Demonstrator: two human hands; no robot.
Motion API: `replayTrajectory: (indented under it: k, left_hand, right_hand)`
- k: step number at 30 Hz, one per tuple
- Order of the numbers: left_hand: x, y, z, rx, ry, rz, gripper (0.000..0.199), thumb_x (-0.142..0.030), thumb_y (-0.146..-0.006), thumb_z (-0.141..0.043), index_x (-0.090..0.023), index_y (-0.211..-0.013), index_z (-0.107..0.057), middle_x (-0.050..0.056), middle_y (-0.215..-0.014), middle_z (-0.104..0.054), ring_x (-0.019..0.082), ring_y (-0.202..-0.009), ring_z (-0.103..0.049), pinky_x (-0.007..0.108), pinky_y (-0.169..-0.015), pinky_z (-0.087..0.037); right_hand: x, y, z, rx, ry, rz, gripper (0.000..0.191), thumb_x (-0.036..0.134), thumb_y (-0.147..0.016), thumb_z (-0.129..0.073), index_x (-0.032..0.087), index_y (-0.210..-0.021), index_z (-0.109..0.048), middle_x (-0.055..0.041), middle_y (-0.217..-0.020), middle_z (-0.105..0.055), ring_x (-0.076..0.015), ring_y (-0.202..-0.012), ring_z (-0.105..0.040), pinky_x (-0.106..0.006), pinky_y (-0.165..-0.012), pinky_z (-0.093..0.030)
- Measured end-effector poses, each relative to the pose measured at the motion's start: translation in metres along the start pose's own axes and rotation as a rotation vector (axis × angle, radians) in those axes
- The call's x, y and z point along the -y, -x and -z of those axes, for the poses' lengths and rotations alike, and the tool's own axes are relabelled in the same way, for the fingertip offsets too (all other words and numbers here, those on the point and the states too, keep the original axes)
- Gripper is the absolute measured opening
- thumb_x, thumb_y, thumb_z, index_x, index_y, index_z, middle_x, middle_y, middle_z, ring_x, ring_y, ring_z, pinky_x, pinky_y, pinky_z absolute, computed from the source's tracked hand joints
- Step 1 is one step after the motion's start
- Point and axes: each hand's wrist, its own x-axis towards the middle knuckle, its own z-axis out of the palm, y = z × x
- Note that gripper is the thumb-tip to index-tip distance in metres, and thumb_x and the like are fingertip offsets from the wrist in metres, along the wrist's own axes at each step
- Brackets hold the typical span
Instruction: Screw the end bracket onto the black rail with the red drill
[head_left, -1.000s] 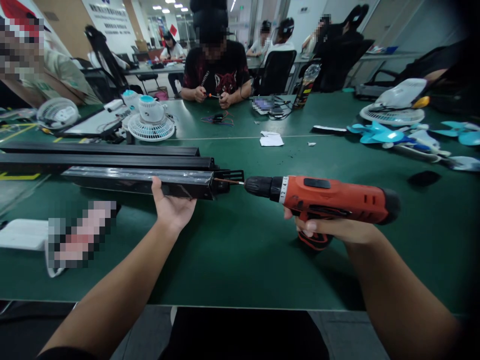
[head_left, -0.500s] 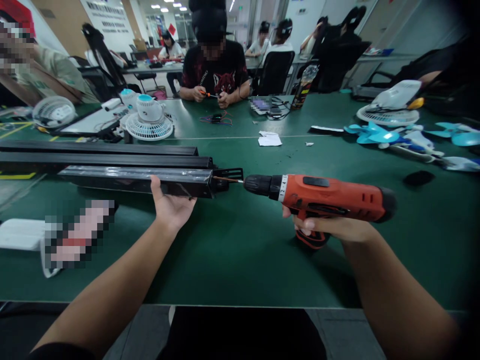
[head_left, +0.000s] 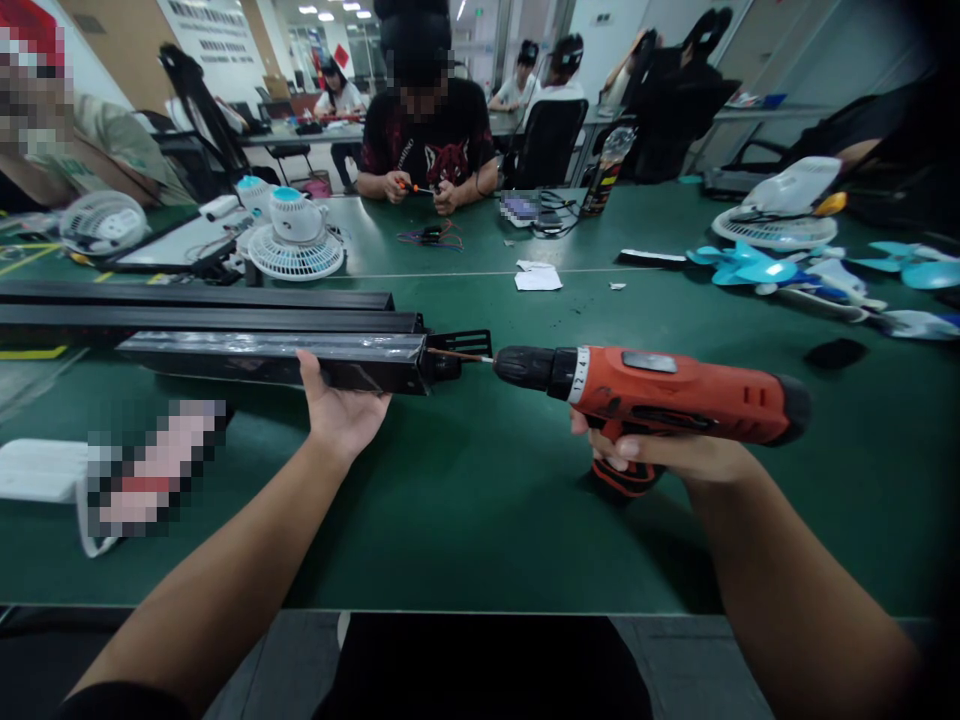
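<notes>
Head view: a black bar at nine o'clock is steadied, grip clamped, by the left hand; a red drill at three is clasped by the right hand, seemingly for alignment.

Orange-and-black power drill, roughly level, bit at black bar's end.

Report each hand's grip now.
Left hand: closed around the long black rectangular bar.
Right hand: closed on the orange-and-black pistol-shaped drill.
</notes>
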Motion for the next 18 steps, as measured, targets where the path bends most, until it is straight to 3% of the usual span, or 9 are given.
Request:
replayTrajectory:
  k: [7, 12, 18]
  left_hand:
    - [-0.0004, 0.0022, -0.0029, 0.009, 0.008, 0.008, 0.080, -0.090, -0.109, -0.050, -0.031, -0.158, -0.073, 0.009, -0.140, -0.088, 0.028, -0.138, -0.081, 0.039, -0.114, -0.065]
    - [-0.0006, 0.0004, -0.0008, 0.024, 0.070, 0.009, 0.089, -0.097, -0.102, -0.051, -0.034, -0.163, -0.069, 0.009, -0.148, -0.085, 0.032, -0.146, -0.076, 0.044, -0.117, -0.064]
    - [-0.0026, 0.0016, -0.0036, -0.021, 0.119, 0.043, 0.097, -0.100, -0.103, -0.041, -0.033, -0.168, -0.065, 0.009, -0.158, -0.080, 0.032, -0.150, -0.072, 0.043, -0.116, -0.063]
  right_hand:
    - [0.0008, -0.0012, -0.0013, -0.016, 0.033, -0.001, 0.033, 0.046, -0.098, -0.095, 0.021, -0.118, -0.088, 0.0011, -0.074, -0.071, -0.0136, -0.057, -0.062, -0.027, -0.056, -0.062]
    - [0.0046, -0.0019, -0.0043, -0.021, 0.027, 0.010, 0.031, 0.045, -0.099, -0.095, 0.022, -0.119, -0.087, 0.0015, -0.074, -0.070, -0.0124, -0.058, -0.062, -0.023, -0.054, -0.059]
    - [0.0080, -0.0033, -0.0067, -0.001, 0.040, 0.022, 0.032, 0.046, -0.101, -0.093, 0.021, -0.120, -0.087, 0.0018, -0.068, -0.068, -0.0138, -0.057, -0.062, -0.024, -0.052, -0.059]
